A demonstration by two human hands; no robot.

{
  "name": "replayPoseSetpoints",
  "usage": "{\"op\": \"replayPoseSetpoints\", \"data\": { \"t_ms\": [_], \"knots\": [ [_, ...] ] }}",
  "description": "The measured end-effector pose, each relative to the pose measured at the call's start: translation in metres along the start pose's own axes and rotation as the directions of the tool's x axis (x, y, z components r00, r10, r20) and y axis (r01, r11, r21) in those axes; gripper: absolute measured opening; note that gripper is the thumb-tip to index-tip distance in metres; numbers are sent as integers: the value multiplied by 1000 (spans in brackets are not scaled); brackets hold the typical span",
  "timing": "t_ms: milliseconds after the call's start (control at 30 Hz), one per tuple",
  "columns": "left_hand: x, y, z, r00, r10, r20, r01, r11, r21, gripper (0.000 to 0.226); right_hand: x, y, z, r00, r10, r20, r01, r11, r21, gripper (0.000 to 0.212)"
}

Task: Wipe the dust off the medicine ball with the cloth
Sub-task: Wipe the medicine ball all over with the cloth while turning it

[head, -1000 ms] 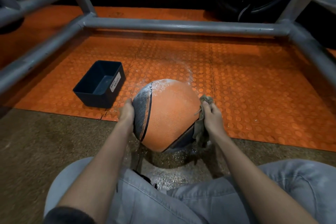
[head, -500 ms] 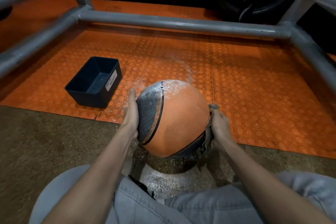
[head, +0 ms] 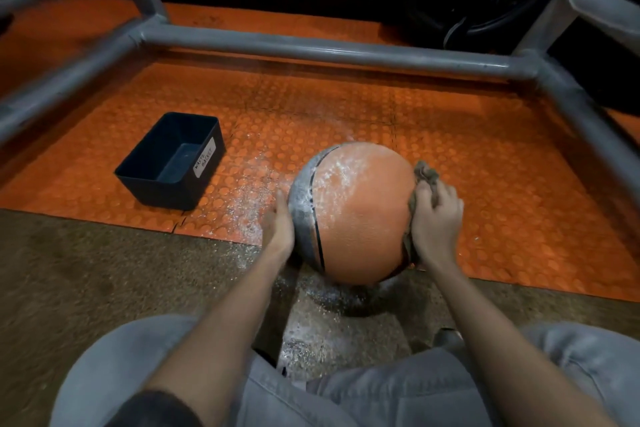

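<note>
Left hand (head: pixel 280 225) flat against the medicine ball (head: pixel 360 215); right hand (head: pixel 437 215) clutches the cloth (head: pixel 423 174) against it.

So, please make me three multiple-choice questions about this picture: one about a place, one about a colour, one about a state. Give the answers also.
1. Where does the dark bin stand?
A. on the person's lap
B. on the orange mat, left of the ball
C. on a shelf

2. What colour is most of the ball?
A. green
B. orange
C. yellow

3. What does the right hand do?
A. rests flat on the floor
B. reaches into the bin
C. grips the cloth against the ball

Answers:
1 B, the bin sits on the studded mat beside the ball.
2 B, the large panel facing the camera is orange.
3 C, its fingers curl round the cloth at the ball's right side.
</note>
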State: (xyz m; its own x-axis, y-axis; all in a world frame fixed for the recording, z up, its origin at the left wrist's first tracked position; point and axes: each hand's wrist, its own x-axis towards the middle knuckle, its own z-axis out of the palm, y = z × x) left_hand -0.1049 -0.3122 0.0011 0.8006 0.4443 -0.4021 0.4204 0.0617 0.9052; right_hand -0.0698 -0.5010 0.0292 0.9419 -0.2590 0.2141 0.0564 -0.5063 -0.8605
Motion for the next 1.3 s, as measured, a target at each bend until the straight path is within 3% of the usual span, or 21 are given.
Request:
{"op": "replayPoseSetpoints", "data": {
  "t_ms": [100, 167, 300, 400, 467, 533, 633, 700, 767, 867, 933, 967, 1033, 1133, 1200, 1233, 1300],
  "knots": [
    [-1, 14, 2, 954, 149, -260, -121, 985, 121, 62, -12, 3, 2, 999, -47, -12, 47, 999, 1, 55],
    [-11, 26, 1, 900, 337, -276, -295, 938, 184, 53, -15, 2, 3, 998, -62, -8, 61, 996, -69, 42],
    [-49, 39, 8, 680, 730, -68, -689, 667, 283, 38, -21, -6, 11, 991, -133, -9, 130, 979, -156, 38],
    [-51, 33, 18, 575, 812, 98, -766, 493, 412, 41, -27, -9, 12, 933, -361, 7, 358, 922, -149, 45],
    [-42, 29, 17, 599, 794, 105, -720, 477, 504, 43, -33, -9, 15, 862, -506, 40, 506, 850, -145, 38],
    [-33, 28, 11, 647, 761, 40, -653, 527, 544, 44, -39, -9, 18, 770, -635, 61, 636, 758, -145, 33],
    [-23, 30, -2, 687, 724, -59, -599, 611, 518, 40, -43, -10, 21, 631, -771, 84, 775, 622, -105, 29],
    [-19, 31, -10, 692, 714, -110, -592, 648, 479, 34, -39, -7, 21, 582, -808, 87, 813, 576, -85, 27],
    [-16, 30, -15, 686, 718, -118, -612, 657, 441, 28, -29, -5, 20, 676, -732, 84, 737, 674, -56, 27],
    [-16, 31, -21, 680, 727, -93, -646, 654, 393, 23, -14, -2, 17, 917, -386, 99, 384, 923, 36, 25],
    [-21, 33, -20, 688, 723, -70, -638, 648, 416, 29, -11, -1, 18, 970, -223, 99, 218, 974, 59, 26],
    [-23, 33, -16, 695, 716, -64, -627, 648, 432, 32, -14, -3, 18, 974, -205, 94, 203, 979, 33, 26],
    [-28, 29, -9, 697, 713, -76, -604, 640, 474, 37, -26, -15, 20, 948, -308, 81, 314, 946, -76, 25],
    [-31, 22, -4, 658, 740, -137, -601, 626, 497, 45, -48, -32, 27, 768, -623, 149, 641, 746, -182, 36],
    [-32, 18, -5, 635, 756, -159, -617, 620, 485, 46, -46, -31, 27, 659, -725, 202, 752, 626, -208, 36],
    [-33, 18, -6, 638, 753, -163, -617, 626, 478, 46, -40, -28, 26, 669, -712, 213, 743, 639, -197, 34],
    [-34, 16, -5, 654, 737, -173, -598, 644, 477, 46, -25, -22, 20, 821, -538, 192, 563, 819, -108, 28]
  ]
}}
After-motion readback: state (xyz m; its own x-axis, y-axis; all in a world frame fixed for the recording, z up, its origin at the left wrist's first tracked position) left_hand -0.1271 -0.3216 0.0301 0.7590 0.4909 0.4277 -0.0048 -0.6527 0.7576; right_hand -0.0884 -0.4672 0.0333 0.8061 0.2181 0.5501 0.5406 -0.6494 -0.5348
